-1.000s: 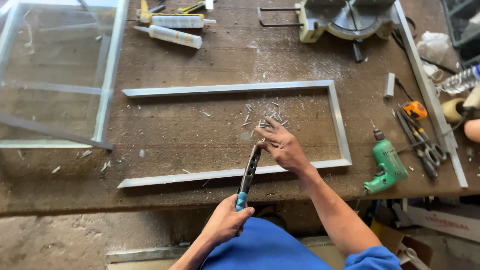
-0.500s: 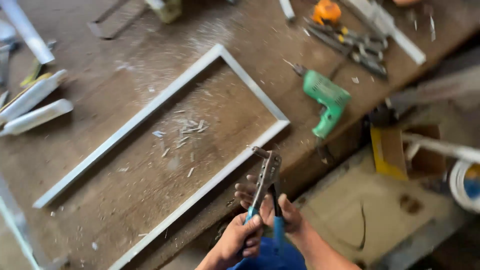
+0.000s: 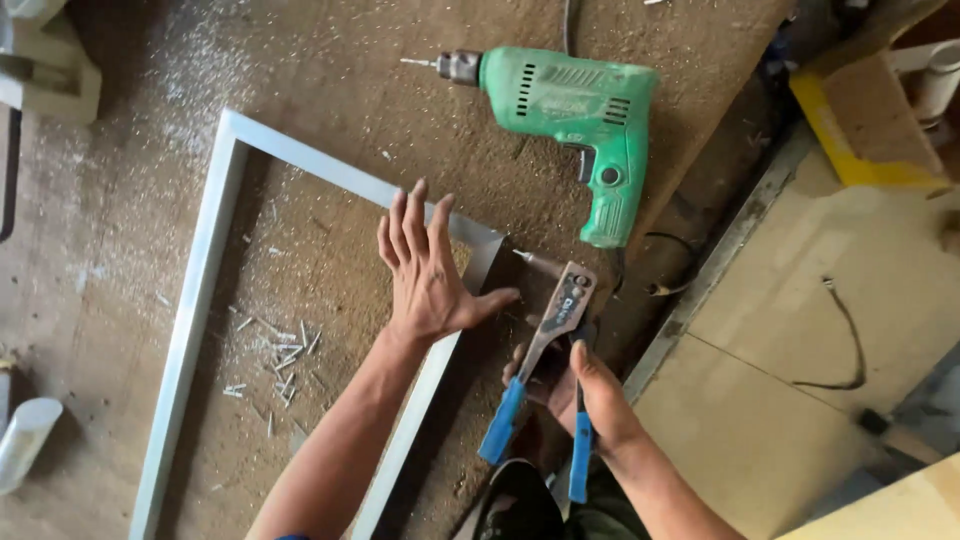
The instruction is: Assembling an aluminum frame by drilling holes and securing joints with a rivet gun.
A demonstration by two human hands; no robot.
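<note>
a: any room near the frame (image 3: 205,280) corner?
b: tight. the left hand (image 3: 428,270) lies flat across it, and the riveter (image 3: 545,345) in the right hand (image 3: 585,400) sits just beside.
a: above that?
b: the drill (image 3: 575,110) blocks that side. inside the frame it's open board, only loose rivets (image 3: 275,355) scattered low.

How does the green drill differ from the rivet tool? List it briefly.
1. The green drill is bulky and plastic-bodied; the rivet tool is slim metal with two blue handles.
2. The drill lies untouched on the wooden bench; the rivet tool is held in the right hand.
3. The drill's bit points left; the rivet tool's nose points at the corner of the aluminium frame.
Both sit close to that corner.
</note>
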